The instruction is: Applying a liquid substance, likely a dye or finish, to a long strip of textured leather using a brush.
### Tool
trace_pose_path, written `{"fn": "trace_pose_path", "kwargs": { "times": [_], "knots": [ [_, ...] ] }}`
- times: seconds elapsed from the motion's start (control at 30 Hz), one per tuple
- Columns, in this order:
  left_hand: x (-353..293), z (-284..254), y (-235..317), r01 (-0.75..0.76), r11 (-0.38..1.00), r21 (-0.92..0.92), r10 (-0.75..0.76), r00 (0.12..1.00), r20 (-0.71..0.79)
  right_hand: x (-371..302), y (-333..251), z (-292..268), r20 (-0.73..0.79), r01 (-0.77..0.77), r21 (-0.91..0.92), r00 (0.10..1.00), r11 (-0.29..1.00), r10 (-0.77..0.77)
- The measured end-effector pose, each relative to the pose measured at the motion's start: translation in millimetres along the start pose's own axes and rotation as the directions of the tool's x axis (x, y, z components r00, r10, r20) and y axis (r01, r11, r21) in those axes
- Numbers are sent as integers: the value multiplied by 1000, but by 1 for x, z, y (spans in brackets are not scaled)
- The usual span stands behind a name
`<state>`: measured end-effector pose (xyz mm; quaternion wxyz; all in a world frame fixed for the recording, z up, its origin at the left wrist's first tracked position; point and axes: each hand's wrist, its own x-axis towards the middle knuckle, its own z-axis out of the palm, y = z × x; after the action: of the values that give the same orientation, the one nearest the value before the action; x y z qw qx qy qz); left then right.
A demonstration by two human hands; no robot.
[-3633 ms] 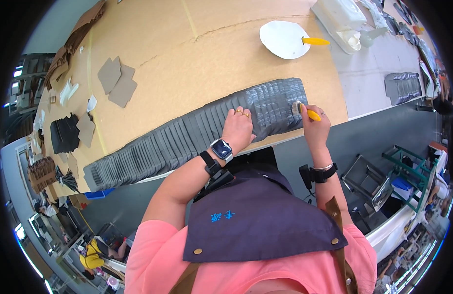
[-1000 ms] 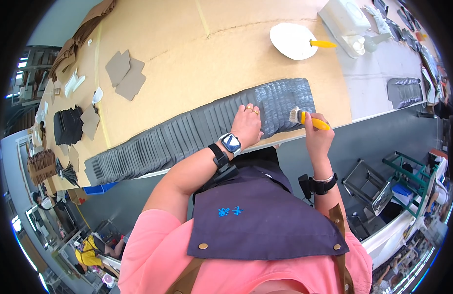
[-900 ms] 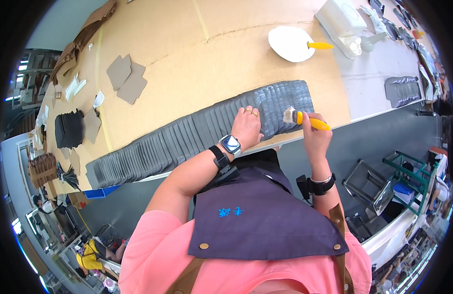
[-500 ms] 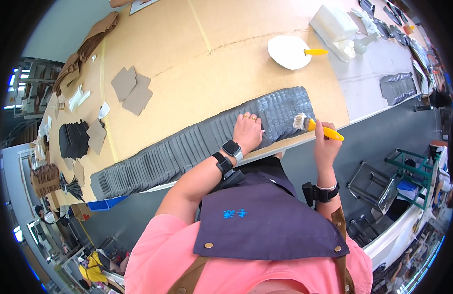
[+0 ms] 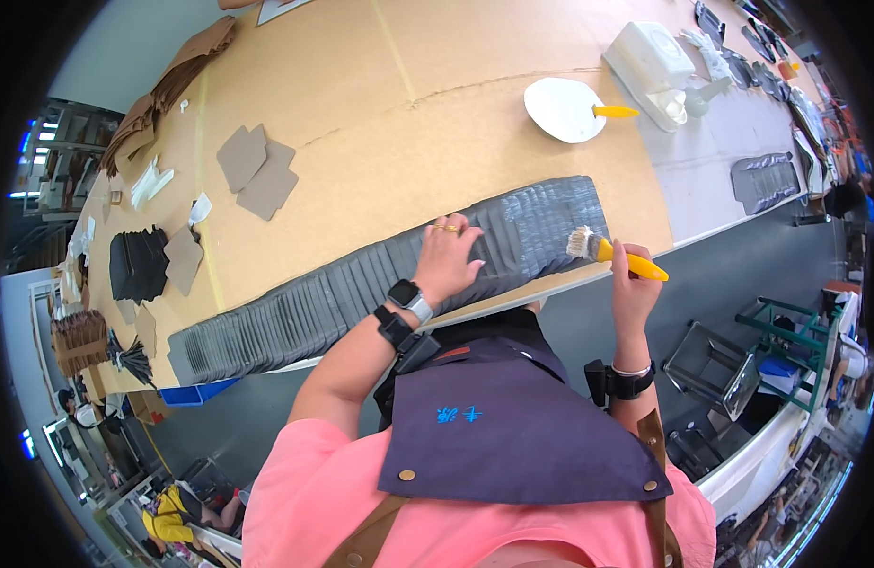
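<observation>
A long row of overlapping dark grey pieces (image 5: pixel 333 301) lies fanned along the table's near edge. On the middle of that row rests my left hand (image 5: pixel 448 257), fingers spread and holding nothing that I can see. My right hand (image 5: pixel 635 284) grips a paintbrush (image 5: pixel 635 261) by its yellow handle. White paste coats the bristles, which are over the right end of the row; whether they touch it I cannot tell. The pieces at that end look shiny and wet, while those under and left of my left hand look duller.
A white bowl (image 5: pixel 562 106) with another yellow handle on its rim stands beyond the row. Behind it are a white plastic jug (image 5: pixel 653 59) and a small grey stack (image 5: pixel 764 180). Brown flat pieces (image 5: pixel 257 170) and a black stack (image 5: pixel 139 265) lie leftward. Stools (image 5: pixel 711 367) stand at right.
My left hand has slid left along the row and its fingers have spread. The brush in my right hand has barely shifted. The whole view has tilted slightly.
</observation>
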<state>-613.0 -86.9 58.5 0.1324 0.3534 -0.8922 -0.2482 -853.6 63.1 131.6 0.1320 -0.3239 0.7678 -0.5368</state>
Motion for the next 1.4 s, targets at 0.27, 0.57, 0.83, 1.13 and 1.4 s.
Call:
{"fn": "trace_pose_path", "kwargs": {
  "times": [0.27, 0.57, 0.83, 1.13, 1.4],
  "knots": [
    [-14, -6, -14, -55, 965, 256, 3, 980, 199, -2, -7, 27, 56, 55, -9, 997, 998, -54],
    [-13, -4, -8, -55, 939, 339, -42, 961, 273, -7, -2, 69, 167, -37, 11, 985, 999, 34],
    [-9, -4, -6, -69, 945, 320, -32, 954, 300, -13, 18, 146, 299, 171, -5, 940, 985, -162],
    [-10, -1, -10, -111, 928, 355, -2, 953, 302, 24, 43, 123, 258, 440, -315, 892, 841, -370],
    [-12, 1, -9, -108, 928, 357, 1, 958, 287, 2, 14, 176, 416, 189, -39, 896, 981, -156]
  ]
}}
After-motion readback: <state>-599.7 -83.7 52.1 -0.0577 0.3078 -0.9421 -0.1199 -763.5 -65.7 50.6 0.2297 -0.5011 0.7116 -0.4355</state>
